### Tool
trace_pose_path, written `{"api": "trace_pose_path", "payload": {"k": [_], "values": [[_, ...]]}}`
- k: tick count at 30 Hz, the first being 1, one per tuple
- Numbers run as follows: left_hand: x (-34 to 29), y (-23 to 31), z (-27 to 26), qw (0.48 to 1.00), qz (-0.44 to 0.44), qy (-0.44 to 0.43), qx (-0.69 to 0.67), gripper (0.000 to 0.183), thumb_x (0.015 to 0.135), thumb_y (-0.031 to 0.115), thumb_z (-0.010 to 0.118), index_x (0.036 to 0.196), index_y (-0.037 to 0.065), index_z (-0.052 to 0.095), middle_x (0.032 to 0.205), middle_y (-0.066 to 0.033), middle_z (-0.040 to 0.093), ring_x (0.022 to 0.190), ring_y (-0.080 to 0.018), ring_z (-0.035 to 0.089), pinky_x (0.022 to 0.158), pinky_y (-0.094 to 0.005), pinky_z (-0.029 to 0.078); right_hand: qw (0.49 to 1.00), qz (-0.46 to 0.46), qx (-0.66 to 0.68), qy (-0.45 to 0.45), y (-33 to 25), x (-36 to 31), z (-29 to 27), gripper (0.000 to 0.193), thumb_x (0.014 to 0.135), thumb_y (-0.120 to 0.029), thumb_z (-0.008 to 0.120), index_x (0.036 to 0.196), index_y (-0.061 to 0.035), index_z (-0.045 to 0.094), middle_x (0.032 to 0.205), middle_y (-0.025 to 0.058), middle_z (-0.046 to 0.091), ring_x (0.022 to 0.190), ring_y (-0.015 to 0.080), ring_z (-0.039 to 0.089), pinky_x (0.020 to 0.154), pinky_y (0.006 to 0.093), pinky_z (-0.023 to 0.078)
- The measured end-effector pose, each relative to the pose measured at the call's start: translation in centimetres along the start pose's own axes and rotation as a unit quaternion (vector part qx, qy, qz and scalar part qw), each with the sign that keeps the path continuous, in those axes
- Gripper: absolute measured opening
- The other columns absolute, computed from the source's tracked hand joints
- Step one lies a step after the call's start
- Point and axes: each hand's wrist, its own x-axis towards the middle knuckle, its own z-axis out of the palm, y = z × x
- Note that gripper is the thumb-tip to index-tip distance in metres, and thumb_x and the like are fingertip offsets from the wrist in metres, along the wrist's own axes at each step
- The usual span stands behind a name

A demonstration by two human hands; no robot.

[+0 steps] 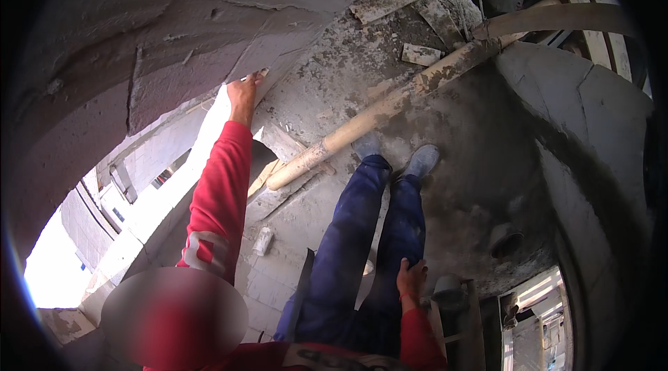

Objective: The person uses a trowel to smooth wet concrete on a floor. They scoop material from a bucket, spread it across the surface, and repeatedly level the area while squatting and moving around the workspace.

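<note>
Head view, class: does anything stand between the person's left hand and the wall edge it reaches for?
Nothing visible does. The left hand is raised on an outstretched red sleeve, and its fingertips already touch the plastered wall edge. The right hand rests on the blue trouser leg, apart from the wall.

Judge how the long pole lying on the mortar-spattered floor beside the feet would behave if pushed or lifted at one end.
The pole looks round and smooth-sided, so a sideways push would probably roll it, though floor debris may stop it soon. It looks straight and thick, so likely stiff. Its length suggests lifting one end would feel heavy and awkward.
</note>
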Motion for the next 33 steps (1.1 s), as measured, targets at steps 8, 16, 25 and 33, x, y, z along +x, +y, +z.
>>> {"api": "trace_pose_path", "payload": {"k": [8, 16, 25, 33], "values": [[3.8, -4.3, -0.7, 0.993, 0.035, 0.037, 0.109, 0.026, 0.097, 0.015, 0.064, 0.107, -0.007, 0.073, 0.091, -0.0136, 0.077, 0.074, -0.0159, 0.073, 0.067, -0.0268, 0.054, 0.999, 0.0, -0.035, -0.003, -0.7, 0.9, 0.1, 0.06, 0.095, -0.046, 0.06, 0.125, 0.0044, 0.048, 0.118, 0.0297, 0.059, 0.108, 0.0466, 0.063, 0.092, 0.0552, 0.052], [1.0, -3.1, -0.1, 0.996, 0.016, 0.07, 0.058, 0.031, 0.096, 0.024, 0.065, 0.107, -0.005, 0.067, 0.072, -0.01, 0.07, 0.067, -0.0191, 0.07, 0.06, -0.0329, 0.054, 0.999, 0.027, -0.011, -0.026, -1.0, 1.5, -0.5, 0.061, 0.093, -0.046, 0.062, 0.125, 0.0032, 0.046, 0.121, 0.0294, 0.057, 0.113, 0.0481, 0.059, 0.093, 0.0559, 0.05], [-12.2, -1.8, 13.5, 0.996, 0.074, -0.013, 0.052, 0.028, 0.096, 0.024, 0.067, 0.109, 0.0, 0.059, 0.078, -0.0083, 0.066, 0.061, -0.0172, 0.063, 0.059, -0.0322, 0.051, 0.994, -0.109, -0.017, 0.013, -4.7, 1.2, -3.8, 0.065, 0.09, -0.035, 0.067, 0.138, 0.0013, 0.044, 0.135, 0.0252, 0.052, 0.126, 0.0428, 0.052, 0.098, 0.0561, 0.045], [-10.4, 6.5, 32.3, 0.762, 0.458, -0.211, 0.407, 0.065, 0.093, 0.022, 0.071, 0.147, -0.001, 0.042, 0.146, -0.0205, 0.048, 0.137, -0.0342, 0.048, 0.114, -0.0451, 0.04, 0.986, -0.163, 0.01, 0.023, -7.4, 3.1, -8.6, 0.068, 0.089, -0.028, 0.071, 0.145, -0.0002, 0.044, 0.142, 0.0209, 0.05, 0.129, 0.0388, 0.051, 0.103, 0.0537, 0.042]]}}
